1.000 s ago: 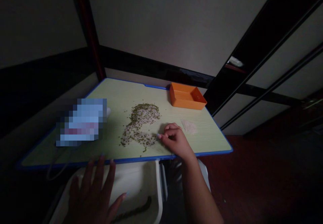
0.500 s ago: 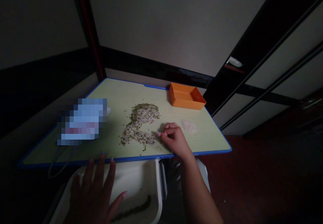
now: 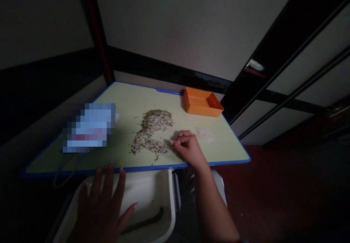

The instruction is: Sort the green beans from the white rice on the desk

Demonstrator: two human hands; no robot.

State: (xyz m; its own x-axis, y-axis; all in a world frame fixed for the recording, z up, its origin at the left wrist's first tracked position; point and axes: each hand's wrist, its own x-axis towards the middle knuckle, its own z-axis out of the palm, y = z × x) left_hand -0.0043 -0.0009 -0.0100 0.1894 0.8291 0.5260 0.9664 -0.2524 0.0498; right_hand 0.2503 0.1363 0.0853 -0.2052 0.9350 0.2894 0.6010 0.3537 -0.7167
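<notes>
A mixed heap of small green beans and pale grains that look like rice (image 3: 156, 120) spreads over the middle of the light green tabletop (image 3: 131, 93). My right hand (image 3: 188, 146) is closed in a pinch at the heap's near right edge; whatever lies between the fingertips is too small to make out. A faint see-through patch shows on the tabletop beside it. Just right of this hand lies a separate small pile of pale grains (image 3: 203, 134). My left hand (image 3: 102, 203) is open with fingers spread above a white bin (image 3: 171, 199), its fingertips near the table's blue edge.
At the back right of the table stands an orange box (image 3: 203, 107). A device with a blurred-out screen (image 3: 91, 126) leans at the left, its cable (image 3: 64, 179) hanging over the front edge. Green beans (image 3: 149, 221) lie in the bin. Walls rise behind the table.
The view has shifted slightly, with the table a little higher in it. My right hand keeps its pinch by the heap, and my left hand stays spread over the bin.
</notes>
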